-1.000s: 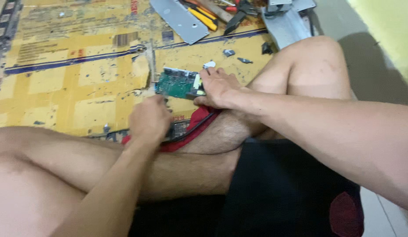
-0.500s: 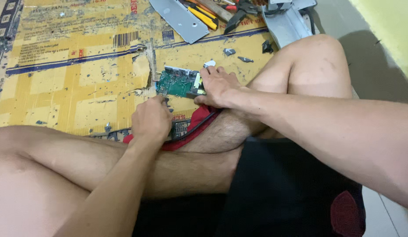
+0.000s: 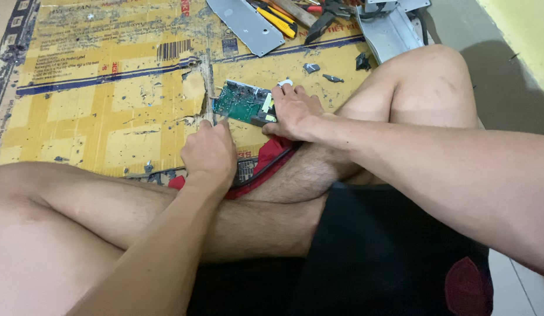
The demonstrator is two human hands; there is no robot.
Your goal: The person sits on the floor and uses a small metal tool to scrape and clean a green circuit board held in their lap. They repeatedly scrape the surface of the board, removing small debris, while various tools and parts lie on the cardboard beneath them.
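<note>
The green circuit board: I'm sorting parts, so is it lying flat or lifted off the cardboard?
Cannot tell for sure: the green circuit board looks about flat on the cardboard, with the right hand covering its right end.
</note>
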